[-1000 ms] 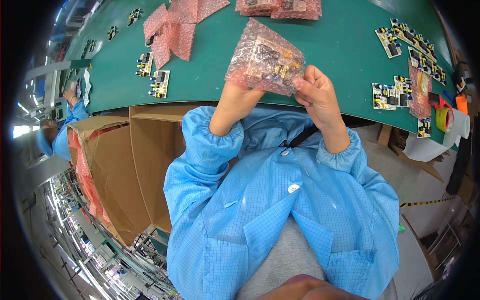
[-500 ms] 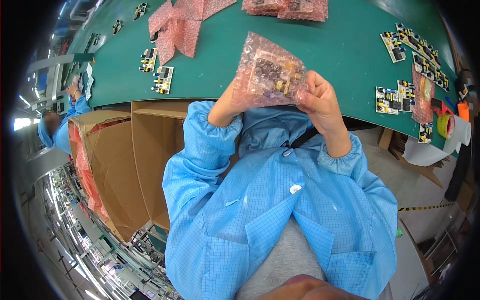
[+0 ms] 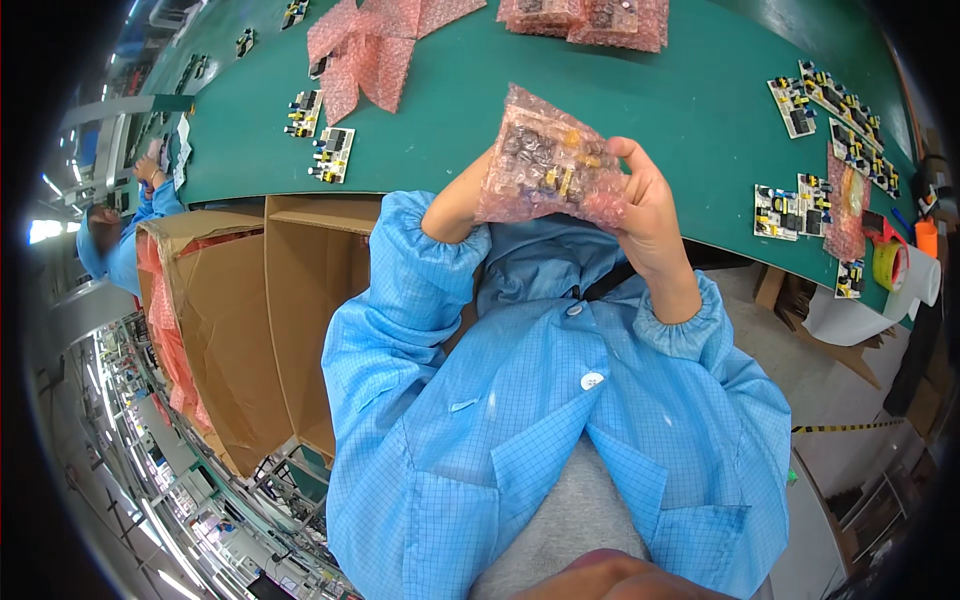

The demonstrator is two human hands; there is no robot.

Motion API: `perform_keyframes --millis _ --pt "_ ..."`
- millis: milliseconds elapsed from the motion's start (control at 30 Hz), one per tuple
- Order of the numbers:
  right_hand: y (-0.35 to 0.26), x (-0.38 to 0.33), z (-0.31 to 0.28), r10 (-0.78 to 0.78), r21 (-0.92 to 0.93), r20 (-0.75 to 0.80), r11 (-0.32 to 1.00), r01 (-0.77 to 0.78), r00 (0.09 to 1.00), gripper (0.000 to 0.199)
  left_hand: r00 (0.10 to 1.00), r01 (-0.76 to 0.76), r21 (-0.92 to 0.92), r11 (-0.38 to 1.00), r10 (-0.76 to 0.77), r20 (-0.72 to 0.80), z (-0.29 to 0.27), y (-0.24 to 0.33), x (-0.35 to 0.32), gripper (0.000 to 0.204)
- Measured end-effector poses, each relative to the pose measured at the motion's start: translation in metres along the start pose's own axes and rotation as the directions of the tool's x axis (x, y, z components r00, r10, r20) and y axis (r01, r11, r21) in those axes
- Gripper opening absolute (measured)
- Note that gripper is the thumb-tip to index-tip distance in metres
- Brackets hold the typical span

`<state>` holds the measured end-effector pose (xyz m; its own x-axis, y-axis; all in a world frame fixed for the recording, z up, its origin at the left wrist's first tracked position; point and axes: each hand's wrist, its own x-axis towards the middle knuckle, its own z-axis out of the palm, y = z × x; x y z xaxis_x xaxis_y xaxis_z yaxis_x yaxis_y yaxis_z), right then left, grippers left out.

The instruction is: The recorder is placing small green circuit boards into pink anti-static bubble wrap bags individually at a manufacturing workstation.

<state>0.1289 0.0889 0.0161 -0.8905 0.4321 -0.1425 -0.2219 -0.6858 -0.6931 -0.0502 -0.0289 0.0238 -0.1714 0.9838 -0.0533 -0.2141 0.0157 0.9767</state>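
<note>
A pink bubble-wrap bag is held up over the near edge of the green table, its upper left corner pointing up. Through the plastic shows a circuit board with dark, yellow and blue parts. My right hand grips the bag's right edge, thumb in front and fingers bent. My left hand reaches behind the bag from the left; its fingers are hidden. Left of it, two bare circuit boards lie on the table, beside a loose pile of flat pink bubble-wrap bags.
Bagged boards lie at the far middle of the green table. Several bare boards and tape rolls sit at the right. A cardboard box stands below the table's left edge. Another person's hand is at far left.
The bag has tilted, with its top corner lower and slightly further right. My right hand has shifted its hold along the bag's right edge. The view has moved slightly.
</note>
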Motion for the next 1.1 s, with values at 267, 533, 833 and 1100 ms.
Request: perform_keyframes --millis 267,533,833,1100 --pt "-0.015 0.01 -0.006 0.001 -0.125 0.082 0.992 0.01 0.997 0.062 0.977 0.041 -0.131 0.991 -0.067 -0.2 0.002 -0.007 0.007 0.032" --pt "-0.068 0.037 -0.016 0.125 -0.563 0.149 0.827 -0.02 0.981 0.05 0.977 0.049 0.035 0.998 -0.04 -0.212 0.001 0.03 0.011 0.028" --pt "-0.06 0.066 -0.034 -0.505 -0.637 -0.084 0.69 0.343 0.859 0.028 0.849 -0.183 -0.263 0.947 0.017 -0.528 -0.078 0.019 0.055 0.014" --pt "-0.023 0.039 -0.046 -0.487 -0.898 -0.003 0.386 0.212 0.873 0.013 0.749 0.393 0.323 0.861 -0.096 -0.656 -0.136 0.032 0.125 0.042"
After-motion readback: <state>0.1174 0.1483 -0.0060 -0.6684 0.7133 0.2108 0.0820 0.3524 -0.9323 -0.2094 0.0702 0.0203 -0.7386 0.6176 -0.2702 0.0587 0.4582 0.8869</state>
